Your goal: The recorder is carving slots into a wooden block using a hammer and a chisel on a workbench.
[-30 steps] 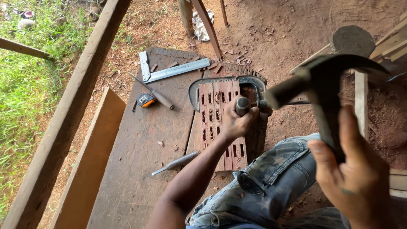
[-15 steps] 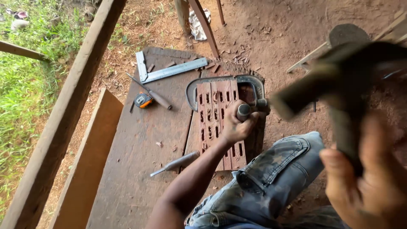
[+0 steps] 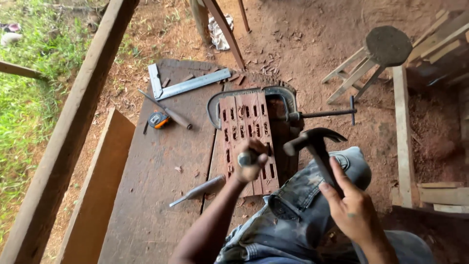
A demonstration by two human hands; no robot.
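Seen from above: a broad, dark, weathered plank workbench (image 3: 156, 205) over red earth, a pale timber board (image 3: 97, 195) leaning just beside its left edge. Clamped near the bench's right edge — a reddish wooden panel cut through with rows of small slots (image 3: 246, 139), gripped across its far end by a grey steel C-clamp (image 3: 254, 95) whose threaded screw and bar handle jut out past the right edge. Stiff and fairly heavy by the look of it, though likely brittle along the thin ribs between slots; best taken by its solid long edges rather than the pierced middle.

Left hand (image 3: 250, 161) closed around a round-headed chisel handle (image 3: 244, 159), planted upright on the near half of the panel. Right hand (image 3: 354, 212) wrapped around the shaft of a dark claw hammer (image 3: 312, 142), head poised just beside the chisel, over a knee in worn blue denim (image 3: 312, 210).

Toward the bench's far left corner — a steel carpenter's square (image 3: 183, 85), a long thin metal tool with a wooden grip (image 3: 166, 110), an orange and black tape measure (image 3: 159, 120). Near the panel's near left corner, a spare steel-handled chisel (image 3: 198, 190) and scattered wood chips. Off the bench to the far right, a small round wooden stool (image 3: 383, 49), well apart.
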